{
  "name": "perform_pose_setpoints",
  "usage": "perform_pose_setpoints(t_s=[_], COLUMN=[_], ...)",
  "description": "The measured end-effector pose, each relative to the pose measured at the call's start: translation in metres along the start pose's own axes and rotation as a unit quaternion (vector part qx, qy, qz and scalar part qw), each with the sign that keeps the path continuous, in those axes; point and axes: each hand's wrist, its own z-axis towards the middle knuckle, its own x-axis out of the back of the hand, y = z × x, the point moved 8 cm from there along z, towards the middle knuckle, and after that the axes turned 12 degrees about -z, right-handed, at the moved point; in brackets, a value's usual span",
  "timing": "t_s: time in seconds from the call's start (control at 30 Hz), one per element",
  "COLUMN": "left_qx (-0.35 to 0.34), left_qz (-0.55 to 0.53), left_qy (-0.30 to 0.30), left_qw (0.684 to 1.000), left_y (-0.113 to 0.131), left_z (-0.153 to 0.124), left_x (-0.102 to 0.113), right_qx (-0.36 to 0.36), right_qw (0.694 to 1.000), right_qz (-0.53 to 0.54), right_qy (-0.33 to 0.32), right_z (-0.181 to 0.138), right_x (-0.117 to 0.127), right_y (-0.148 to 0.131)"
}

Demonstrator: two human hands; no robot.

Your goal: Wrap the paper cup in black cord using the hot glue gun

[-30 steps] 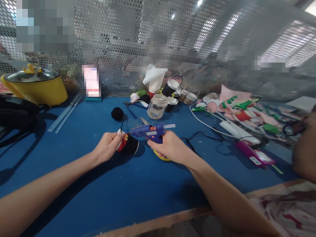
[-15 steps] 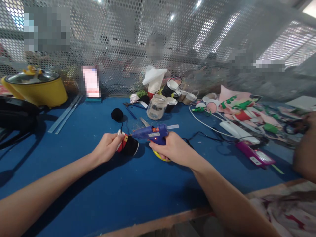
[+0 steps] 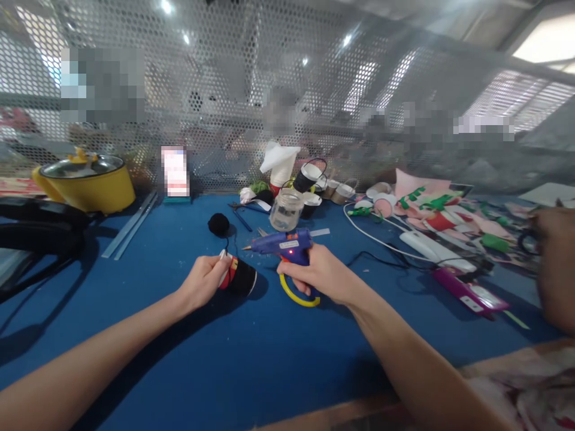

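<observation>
My left hand [image 3: 203,280] is closed on a paper cup [image 3: 242,276], tipped on its side and partly wrapped in black yarn, with a red band showing near my fingers. A black yarn ball [image 3: 218,224] lies on the table behind it, a strand running down to the cup. In my right hand [image 3: 321,270] is a blue glue gun [image 3: 287,243], its red light lit and a clear glue stick poking out of the back. The nozzle points left, above the cup and apart from it. Under that hand, scissors with a yellow handle [image 3: 299,298] lie on the table.
Behind the gun stands a glass jar [image 3: 286,211], with pliers [image 3: 241,216] to its left. White and black cups [image 3: 309,175] sit farther back. Clear glue sticks [image 3: 130,226] and a yellow pot [image 3: 92,185] are left. A purple power strip [image 3: 467,291], cables and scraps lie right, near another person's arm [image 3: 554,269].
The glue gun's nozzle has lifted away from the cup's yarn. More of the yellow scissor handle shows, and the whole view has tilted upward.
</observation>
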Motion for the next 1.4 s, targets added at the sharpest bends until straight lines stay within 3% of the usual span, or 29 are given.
perform_pose_setpoints(t_s=[0.17,0.47,0.77,0.97,1.17,1.23,1.27,1.33,1.4], left_qx=[-0.016,-0.043,-0.049,-0.048,-0.048,-0.045,-0.048,-0.072,-0.124], left_qz=[0.015,0.018,0.028,0.031,0.034,0.041,0.050,0.081,0.124], left_qy=[0.019,0.007,0.017,0.018,0.001,-0.002,-0.004,-0.013,-0.035], left_qw=[1.000,0.999,0.998,0.998,0.998,0.998,0.998,0.994,0.984], left_y=[0.002,0.001,0.010,0.008,0.005,0.006,0.007,0.013,0.024], left_z=[0.000,0.001,-0.003,-0.002,-0.001,-0.002,-0.003,-0.005,-0.009], left_x=[0.004,0.004,0.005,0.005,0.003,0.002,0.002,-0.001,-0.006], right_qx=[-0.002,-0.065,-0.167,-0.197,-0.167,-0.082,-0.024,0.050,0.068], right_qw=[0.993,0.968,0.969,0.972,0.946,0.921,0.916,0.956,0.989], right_qz=[0.113,0.141,0.123,0.048,-0.102,-0.194,-0.232,-0.203,-0.123], right_qy=[0.034,0.198,0.131,0.114,0.260,0.327,0.328,0.207,0.054], right_z=[0.008,0.053,0.102,0.102,0.064,0.048,0.044,0.048,0.056], right_x=[0.014,0.076,0.090,0.092,0.118,0.112,0.099,0.052,0.000], right_y=[0.000,0.016,0.051,0.059,0.028,-0.002,-0.017,-0.029,-0.027])
